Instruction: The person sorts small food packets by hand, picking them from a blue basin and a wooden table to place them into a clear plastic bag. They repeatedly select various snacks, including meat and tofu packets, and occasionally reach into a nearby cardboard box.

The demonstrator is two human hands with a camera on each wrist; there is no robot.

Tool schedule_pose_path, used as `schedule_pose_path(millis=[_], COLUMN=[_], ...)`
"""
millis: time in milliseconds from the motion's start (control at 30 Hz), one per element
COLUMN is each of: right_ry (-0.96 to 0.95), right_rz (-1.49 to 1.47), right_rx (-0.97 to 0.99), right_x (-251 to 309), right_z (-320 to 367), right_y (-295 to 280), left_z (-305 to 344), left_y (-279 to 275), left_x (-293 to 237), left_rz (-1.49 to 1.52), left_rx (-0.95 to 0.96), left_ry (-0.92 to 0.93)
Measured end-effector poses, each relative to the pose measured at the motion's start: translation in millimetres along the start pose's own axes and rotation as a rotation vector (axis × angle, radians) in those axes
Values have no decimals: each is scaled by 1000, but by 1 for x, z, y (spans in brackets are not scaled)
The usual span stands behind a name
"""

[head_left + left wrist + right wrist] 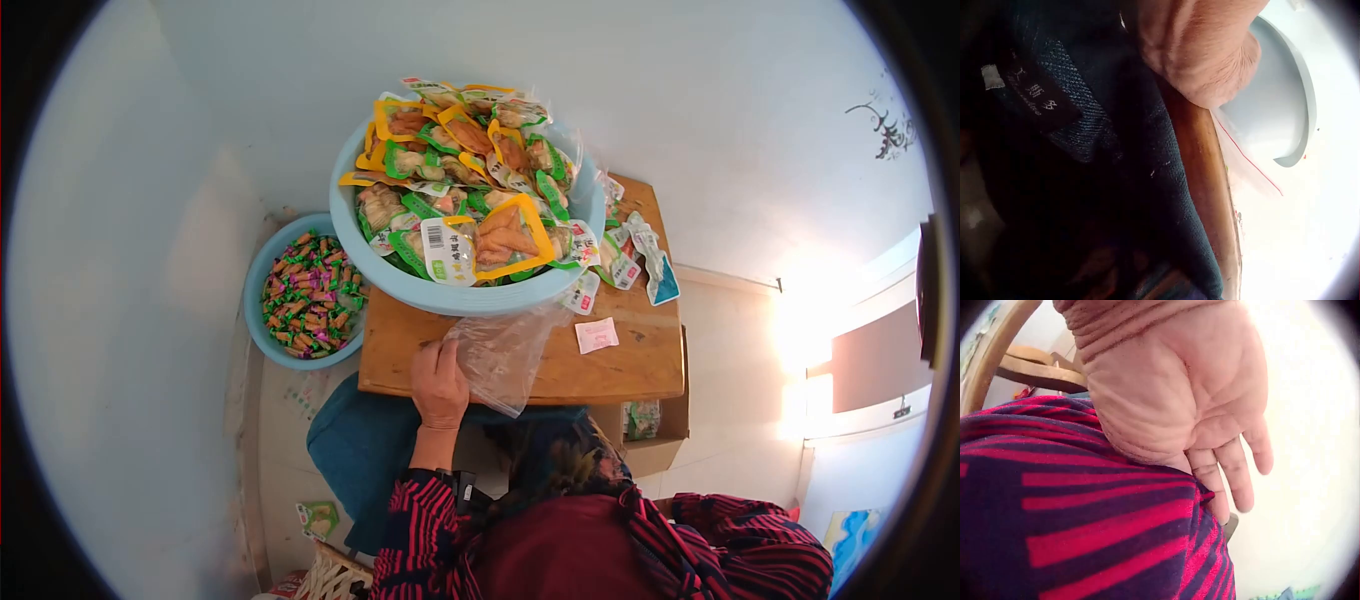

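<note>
A clear plastic bag [503, 358] hangs at the table's front edge, below the big basin's rim. My left hand [438, 386] is at its left side, fingers curled round the bag's edge. In the left wrist view the left hand [1207, 53] shows only in part, its fingertips hidden, and the bag [1241, 153] with a red line runs out beside it. The right wrist view has my right hand [1179, 394] palm toward the camera, fingers extended and holding nothing, beside a striped garment [1104, 512]. The head view does not show the right hand.
The big blue basin [430, 293], heaped with packaged snacks, stands on the wooden table [630, 375]. A smaller basin [256, 325] of wrapped sticks is at the left. Loose packets [620, 262] and a pink sachet [597, 336] lie at the table's right; a cardboard box [660, 455] is below.
</note>
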State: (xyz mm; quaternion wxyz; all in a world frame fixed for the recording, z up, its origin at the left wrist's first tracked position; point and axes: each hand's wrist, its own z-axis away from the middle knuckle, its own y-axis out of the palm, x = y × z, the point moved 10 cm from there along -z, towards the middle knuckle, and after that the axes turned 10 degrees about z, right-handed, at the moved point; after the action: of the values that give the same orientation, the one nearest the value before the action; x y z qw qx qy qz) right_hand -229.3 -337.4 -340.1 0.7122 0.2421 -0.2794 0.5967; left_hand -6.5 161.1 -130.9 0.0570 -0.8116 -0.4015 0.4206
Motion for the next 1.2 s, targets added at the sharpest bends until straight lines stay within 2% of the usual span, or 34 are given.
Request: schedule_pose_path(millis=[300,800,1200], right_ry=[-1,-88,-142], right_rz=[26,-81,-114], right_rx=[-46,-138,-208], right_x=[-2,-21,-16], right_z=[16,6,-4], right_y=[-9,41,65], left_z=[-1,2,-3], left_y=[-1,6,7], left_x=[0,2,0], left_rz=[-22,-57,-79], left_rx=[-12,24,52], left_ry=[-11,-19,-9])
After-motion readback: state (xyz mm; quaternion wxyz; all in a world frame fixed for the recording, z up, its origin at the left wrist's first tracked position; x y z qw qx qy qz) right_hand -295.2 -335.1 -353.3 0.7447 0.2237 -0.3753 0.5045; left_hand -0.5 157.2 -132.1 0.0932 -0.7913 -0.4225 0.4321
